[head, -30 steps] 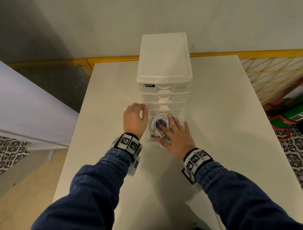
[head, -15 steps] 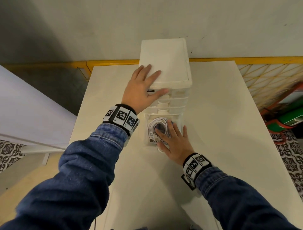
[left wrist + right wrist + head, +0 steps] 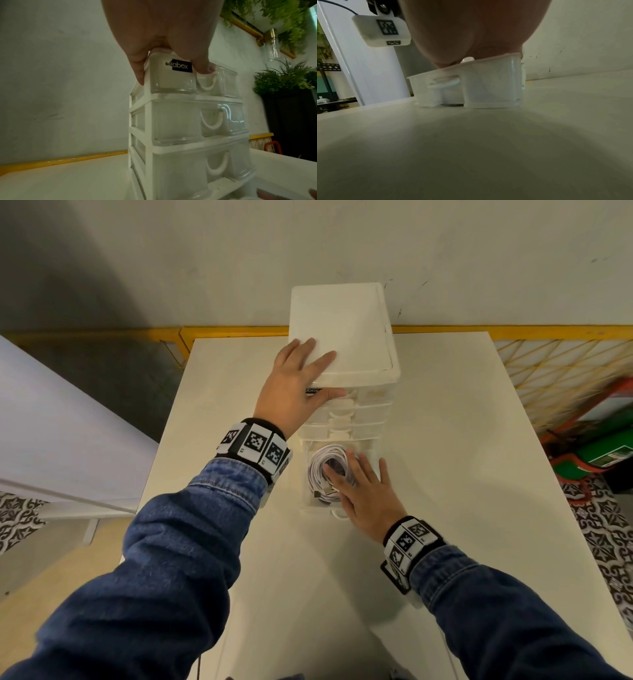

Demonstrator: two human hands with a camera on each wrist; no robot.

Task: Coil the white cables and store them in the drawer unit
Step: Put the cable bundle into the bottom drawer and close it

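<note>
The white drawer unit stands at the back middle of the table, its bottom drawer pulled out toward me. A coil of white cables lies inside that drawer. My right hand lies flat on the coil, its straight fingers pressing it down. In the right wrist view the palm covers the clear drawer. My left hand rests on the unit's front-left top corner, fingers straight on the lid and thumb across the top drawer's front. The left wrist view shows the upper drawers pushed in.
The white table runs to a yellow rail and a grey wall behind. A white panel stands to the left. Green and red objects sit on the patterned floor at right. Plants show in the left wrist view.
My left hand rose from beside the open bottom drawer to the top of the unit and now stays there. The right hand has kept pressing on the coil.
</note>
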